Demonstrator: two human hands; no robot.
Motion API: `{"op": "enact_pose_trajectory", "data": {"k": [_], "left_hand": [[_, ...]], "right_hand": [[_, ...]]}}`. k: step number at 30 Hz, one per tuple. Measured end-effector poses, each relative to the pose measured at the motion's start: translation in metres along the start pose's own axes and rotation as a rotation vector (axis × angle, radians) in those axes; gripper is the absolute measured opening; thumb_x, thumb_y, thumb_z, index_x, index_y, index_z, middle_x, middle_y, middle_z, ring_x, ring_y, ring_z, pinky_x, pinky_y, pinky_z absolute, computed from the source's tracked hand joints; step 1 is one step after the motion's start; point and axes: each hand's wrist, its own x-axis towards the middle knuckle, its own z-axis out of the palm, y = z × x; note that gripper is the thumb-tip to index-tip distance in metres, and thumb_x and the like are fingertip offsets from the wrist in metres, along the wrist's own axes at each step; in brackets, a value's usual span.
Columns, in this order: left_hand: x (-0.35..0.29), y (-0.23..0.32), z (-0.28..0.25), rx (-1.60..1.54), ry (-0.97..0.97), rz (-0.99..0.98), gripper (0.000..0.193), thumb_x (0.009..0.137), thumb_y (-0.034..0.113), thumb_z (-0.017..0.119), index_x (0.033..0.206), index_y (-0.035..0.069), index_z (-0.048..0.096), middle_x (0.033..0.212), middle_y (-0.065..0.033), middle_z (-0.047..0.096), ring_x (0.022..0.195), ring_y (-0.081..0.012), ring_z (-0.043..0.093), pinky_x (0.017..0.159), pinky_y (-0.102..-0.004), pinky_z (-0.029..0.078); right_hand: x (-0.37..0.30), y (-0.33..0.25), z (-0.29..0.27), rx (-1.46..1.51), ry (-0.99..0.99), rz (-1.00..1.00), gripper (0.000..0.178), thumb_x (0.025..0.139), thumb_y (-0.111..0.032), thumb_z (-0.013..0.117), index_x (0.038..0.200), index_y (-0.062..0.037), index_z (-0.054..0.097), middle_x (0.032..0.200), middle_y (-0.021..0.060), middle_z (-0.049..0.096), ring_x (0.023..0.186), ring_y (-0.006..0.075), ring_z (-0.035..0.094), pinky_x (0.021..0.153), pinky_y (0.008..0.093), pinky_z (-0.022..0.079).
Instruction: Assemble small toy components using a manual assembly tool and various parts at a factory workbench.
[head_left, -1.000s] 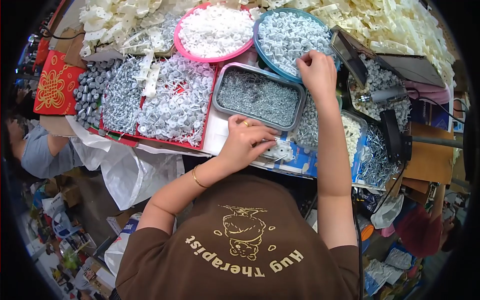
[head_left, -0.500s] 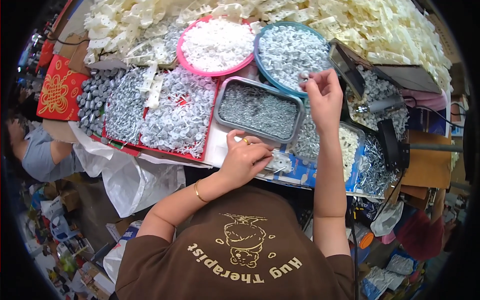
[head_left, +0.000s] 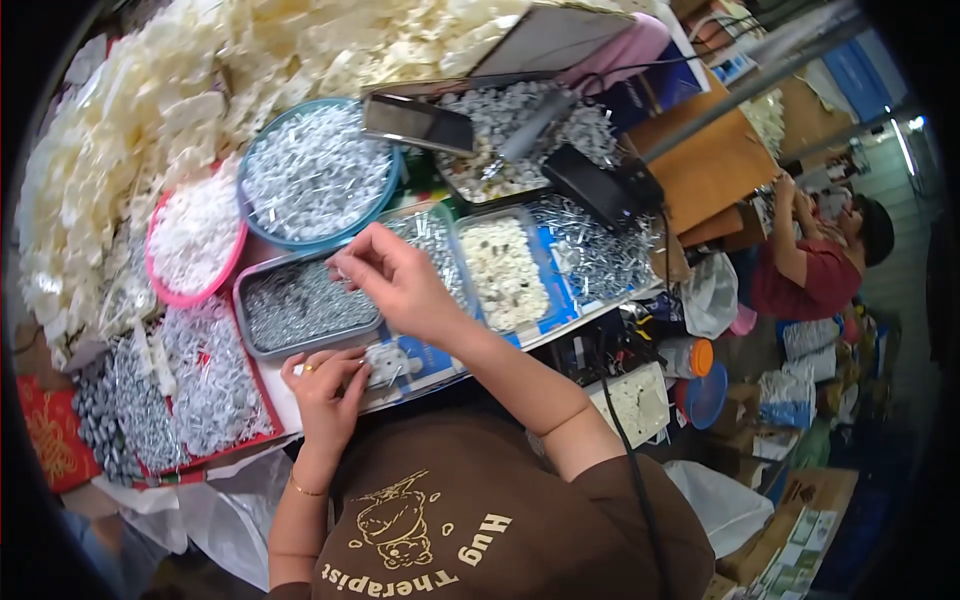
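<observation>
Nearby, the left hand [head_left: 328,388] curls half open beside a white fitting [head_left: 388,364], its hold unclear; the right hand [head_left: 400,280] pinches a small, blurred piece [head_left: 341,271] over a grey tray [head_left: 305,349] of fine nails [head_left: 290,308]. Beyond, a pink bowl [head_left: 180,299] holds white bits [head_left: 195,235], a teal bowl [head_left: 318,242] grey clips [head_left: 318,172]; pale plastic pieces [head_left: 230,60] heap the table's [head_left: 283,397] far side, and a person in red [head_left: 812,268] sits off right

Holds the right arm [head_left: 515,380] across the near edge of the tabletop [head_left: 284,398], bent at the elbow and slanting leftward. Holds the right hand [head_left: 408,290] farther in from that edge, fingers pointing left, with thumb and forefinger pinched together at the tips. Holds the left arm [head_left: 300,515] bent and close to the torso, with the left hand [head_left: 328,395] by the near edge, loosely curled, thumb beside the fingers.
</observation>
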Motion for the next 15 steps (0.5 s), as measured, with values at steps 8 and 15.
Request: {"op": "enact_pose_trajectory", "data": {"k": [8,15], "left_hand": [[0.006,0.015,-0.006,0.213,-0.064,0.149,0.012,0.085,0.012,0.075,0.094,0.009,0.068,0.11,-0.0013,0.074,0.101,-0.0205,0.066,0.106,-0.0471,0.029],[0.117,-0.079,-0.12,0.506,0.418,0.157,0.015,0.094,0.008,0.066,0.105,0.001,0.073,0.094,-0.0132,0.073,0.086,-0.0273,0.067,0.082,-0.0358,0.049]], "right_hand": [[-0.022,0.009,-0.009,0.118,-0.023,0.098,0.023,0.093,-0.006,0.073,0.101,-0.0041,0.052,0.095,0.0036,0.066,0.085,0.0061,0.062,0.075,0.0227,0.051],[-0.031,0.007,-0.005,0.104,-0.038,-0.003,0.017,0.097,-0.006,0.066,0.111,-0.0001,0.058,0.099,0.0054,0.068,0.09,0.0103,0.066,0.083,0.0266,0.054]]}}
